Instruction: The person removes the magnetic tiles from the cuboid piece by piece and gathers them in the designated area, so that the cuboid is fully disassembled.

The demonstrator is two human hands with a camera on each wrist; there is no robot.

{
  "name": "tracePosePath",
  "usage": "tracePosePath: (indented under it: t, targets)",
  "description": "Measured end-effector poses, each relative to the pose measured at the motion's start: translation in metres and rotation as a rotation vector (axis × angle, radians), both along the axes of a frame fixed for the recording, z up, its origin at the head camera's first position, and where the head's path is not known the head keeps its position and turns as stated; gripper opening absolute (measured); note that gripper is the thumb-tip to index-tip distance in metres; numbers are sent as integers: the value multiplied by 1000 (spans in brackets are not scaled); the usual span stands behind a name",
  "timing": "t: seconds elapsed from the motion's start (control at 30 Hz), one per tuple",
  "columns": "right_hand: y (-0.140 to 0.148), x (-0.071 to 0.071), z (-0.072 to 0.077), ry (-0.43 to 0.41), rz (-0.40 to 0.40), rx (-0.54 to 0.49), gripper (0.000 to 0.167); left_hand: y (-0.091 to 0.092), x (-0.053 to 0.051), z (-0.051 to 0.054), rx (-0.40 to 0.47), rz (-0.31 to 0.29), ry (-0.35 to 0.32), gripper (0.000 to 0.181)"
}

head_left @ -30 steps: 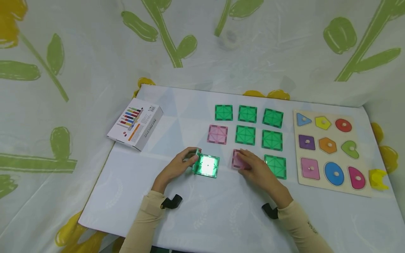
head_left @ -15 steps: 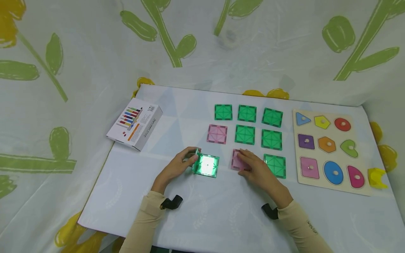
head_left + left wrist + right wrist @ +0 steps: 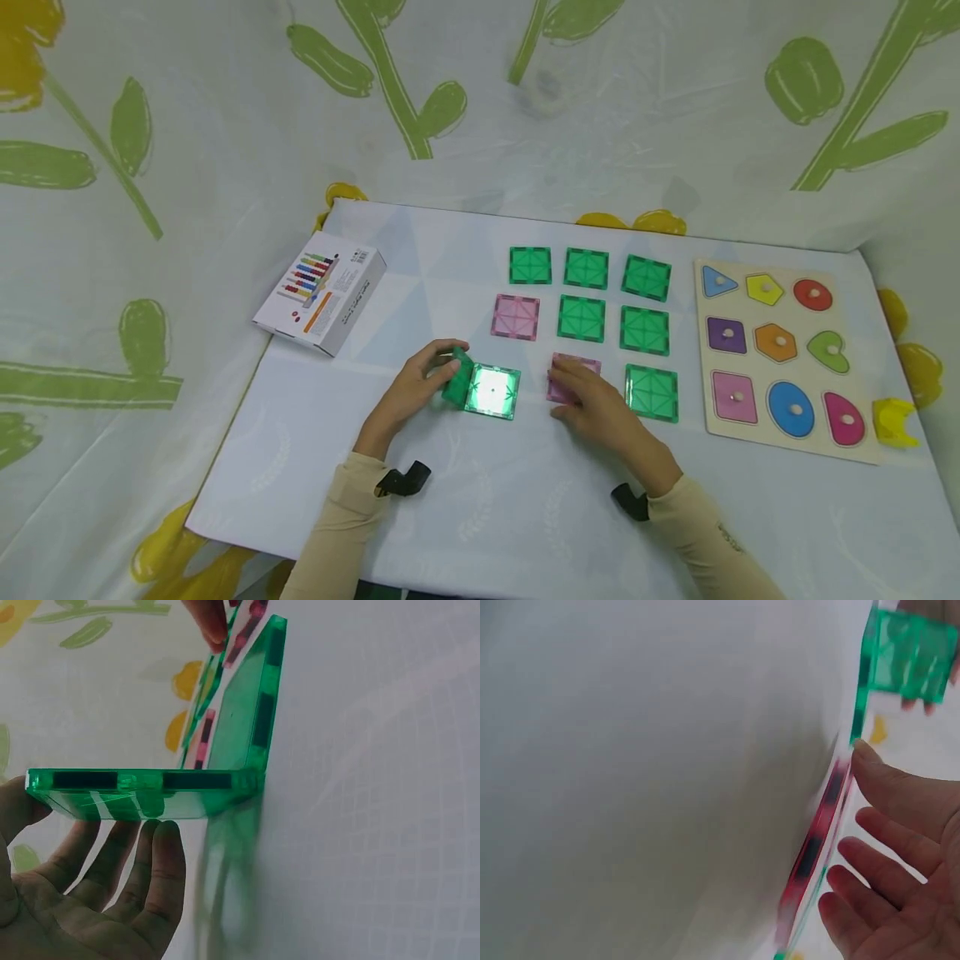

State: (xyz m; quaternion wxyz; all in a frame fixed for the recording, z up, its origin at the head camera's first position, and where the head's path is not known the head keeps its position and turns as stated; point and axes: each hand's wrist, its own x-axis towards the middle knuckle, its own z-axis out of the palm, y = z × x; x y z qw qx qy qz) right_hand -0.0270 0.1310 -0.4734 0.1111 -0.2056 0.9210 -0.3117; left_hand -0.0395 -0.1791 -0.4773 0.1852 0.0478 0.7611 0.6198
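Observation:
A green magnetic tile (image 3: pixel 458 377) stands on edge, tilted left, along the left side of a flat green magnetic tile (image 3: pixel 492 392) that reflects a bright light. My left hand (image 3: pixel 408 389) holds the standing tile; in the left wrist view, thumb and fingers meet its outer side. Farther right, my right hand (image 3: pixel 600 412) is over a flat pink magnetic tile (image 3: pixel 573 367), covering part of it. Seen from the right wrist, its fingers are spread and relaxed beside the pink tile (image 3: pixel 814 851); contact is hard to tell.
Several green tiles (image 3: pixel 581 319) and another pink tile (image 3: pixel 515 317) lie in rows behind the hands. A wooden shape puzzle board (image 3: pixel 795 392) lies at the right, beside a yellow piece (image 3: pixel 895 423). At the far left sits a white box (image 3: pixel 318 292) picturing an abacus.
The standing green tile has tipped left, showing more of its face, as my left hand shifted left. My right hand has slid left and slightly down, uncovering the pink tile's right corner.

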Motion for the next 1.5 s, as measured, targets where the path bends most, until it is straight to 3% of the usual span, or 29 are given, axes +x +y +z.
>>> tracePosePath:
  t: [0.23, 0.4, 0.6, 0.73, 0.97, 1.27, 1.5]
  targets:
    - [-31, 1, 2, -26, 99, -13, 66, -6, -2, 2, -22, 3, 20, 43]
    - [-49, -2, 3, -42, 149, 17, 65, -10, -1, 5, -66, -14, 28, 57]
    - [-61, -3, 4, -19, 176, 65, 58, -15, 0, 4, -227, -83, 44, 87]
    - [-62, -4, 4, -2, 166, 77, 57, -17, 2, 5, -334, -127, 55, 98]
    - [-62, -4, 4, -14, 151, 54, 59, -16, 3, 4, -443, -115, 113, 99]
    - [-66, -6, 1, -34, 120, 59, 59, -17, 5, 3, -495, -63, 58, 93]
    - [-69, -9, 2, -50, 99, 46, 59, -21, 9, 5, -508, -66, 48, 91]
